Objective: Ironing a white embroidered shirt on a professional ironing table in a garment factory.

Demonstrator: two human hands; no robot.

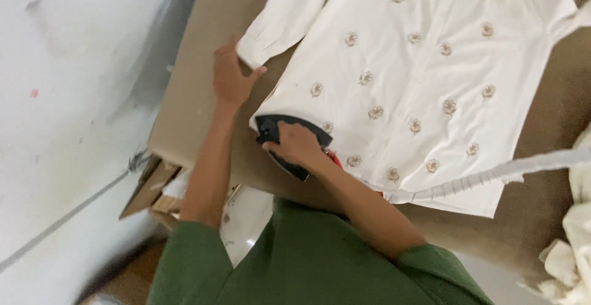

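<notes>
A white shirt (pixel 418 77) with small embroidered flowers lies spread flat on a brown padded table (pixel 197 83). My right hand (pixel 295 145) grips the handle of a black iron (pixel 289 134) that rests on the shirt's lower corner. My left hand (pixel 233 77) lies flat with its fingers apart on the table, touching the cuff of the shirt's sleeve (pixel 286 16). A white ribbed cord (pixel 492 172) runs from the iron off to the right, across the shirt's hem.
A pale floor (pixel 68 114) lies left of the table. Cardboard pieces (pixel 154 188) sit under the table's edge. Crumpled white cloth (pixel 572 249) is piled at the right edge. My green sleeves fill the bottom of the view.
</notes>
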